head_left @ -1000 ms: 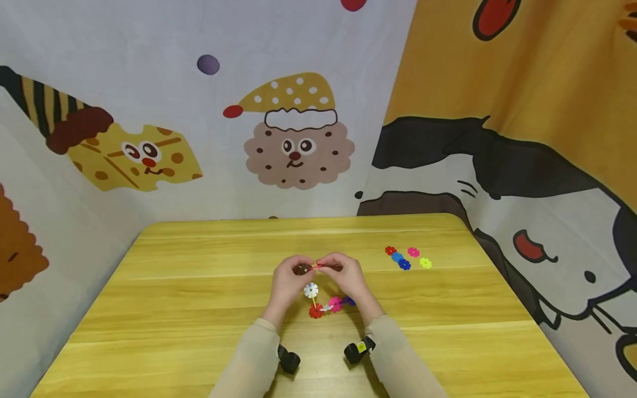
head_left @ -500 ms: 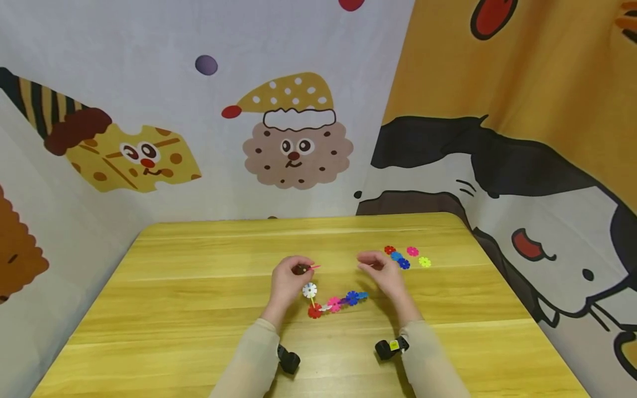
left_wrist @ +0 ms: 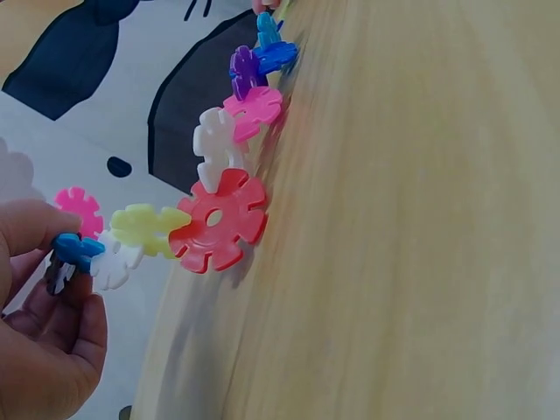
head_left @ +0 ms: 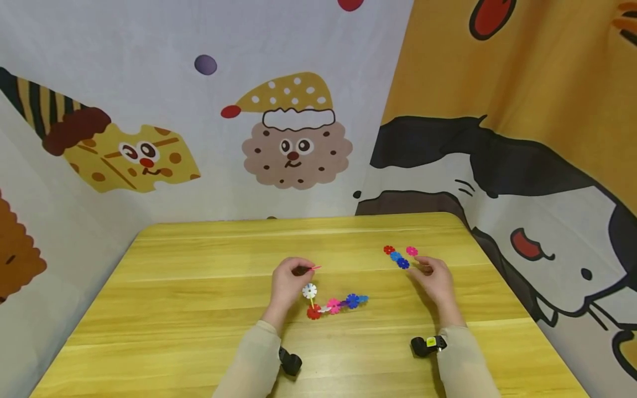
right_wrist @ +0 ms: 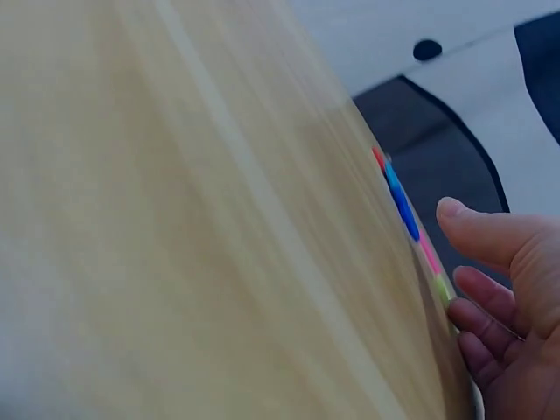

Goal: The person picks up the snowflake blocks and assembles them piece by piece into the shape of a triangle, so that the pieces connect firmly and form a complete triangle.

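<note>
My left hand [head_left: 290, 279] pinches the end of a chain of notched plastic snowflake discs [left_wrist: 219, 220]. In the left wrist view a blue disc [left_wrist: 80, 250] is between thumb and fingers, with a pink disc [left_wrist: 80, 210] beyond. From there the chain runs through white, light yellow, red, white, pink, purple and blue discs, its far end low over the table. My right hand [head_left: 434, 279] has moved over the loose discs, thumb and fingers apart. A yellow-green disc [right_wrist: 444, 289] lies by its fingertips in the right wrist view; the hand hides it in the head view.
Beside the right hand lie loose discs on the wooden table [head_left: 199, 309]: a red one [head_left: 389, 250], a light blue one [head_left: 395, 256], a dark blue one [head_left: 403, 263] and a pink one [head_left: 412, 251]. A cartoon-printed cloth [head_left: 164, 33] hangs behind the table.
My right hand has let go near the left hand and moved right to the loose discs. The left hand stays in place, still pinching the chain.
</note>
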`<state>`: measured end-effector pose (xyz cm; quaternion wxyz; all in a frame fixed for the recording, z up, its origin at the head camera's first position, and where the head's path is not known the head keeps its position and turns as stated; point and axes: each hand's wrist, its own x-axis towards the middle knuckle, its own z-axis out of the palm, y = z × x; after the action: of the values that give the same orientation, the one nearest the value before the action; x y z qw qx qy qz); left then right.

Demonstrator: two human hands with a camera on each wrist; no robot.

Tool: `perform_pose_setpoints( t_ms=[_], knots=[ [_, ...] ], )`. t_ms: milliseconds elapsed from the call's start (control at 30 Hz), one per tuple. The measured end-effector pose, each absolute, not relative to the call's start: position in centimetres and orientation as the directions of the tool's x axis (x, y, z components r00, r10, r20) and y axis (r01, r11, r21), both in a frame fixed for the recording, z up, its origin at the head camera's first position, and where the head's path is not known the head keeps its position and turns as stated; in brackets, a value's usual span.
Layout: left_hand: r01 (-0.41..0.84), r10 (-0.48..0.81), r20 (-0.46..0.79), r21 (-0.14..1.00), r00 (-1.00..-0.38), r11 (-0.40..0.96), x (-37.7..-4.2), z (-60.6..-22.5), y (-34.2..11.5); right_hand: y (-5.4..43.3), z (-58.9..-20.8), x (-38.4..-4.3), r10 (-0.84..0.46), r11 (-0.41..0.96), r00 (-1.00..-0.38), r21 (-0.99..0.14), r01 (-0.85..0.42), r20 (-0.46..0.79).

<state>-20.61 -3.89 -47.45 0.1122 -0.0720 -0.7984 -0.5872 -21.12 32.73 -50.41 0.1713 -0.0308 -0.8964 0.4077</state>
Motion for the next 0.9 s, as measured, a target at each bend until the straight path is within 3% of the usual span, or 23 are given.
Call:
perform_pose_setpoints(
  t_ms=[533,900],
  knots=[
    [0.258,-0.018,0.275,0.921,-0.961,0.292,-20.3,-47.4,-3.4,34.7,-50.2,-22.0,0.230,0.784,-0.952,-0.618,0.059,0.201],
    [0.253,-0.017,0.270,0.921,-0.963,0.295,-20.3,-47.4,-3.4,35.1,-50.3,-22.0,0.202,0.800,-0.959,-0.599,0.046,0.196]
  ],
)
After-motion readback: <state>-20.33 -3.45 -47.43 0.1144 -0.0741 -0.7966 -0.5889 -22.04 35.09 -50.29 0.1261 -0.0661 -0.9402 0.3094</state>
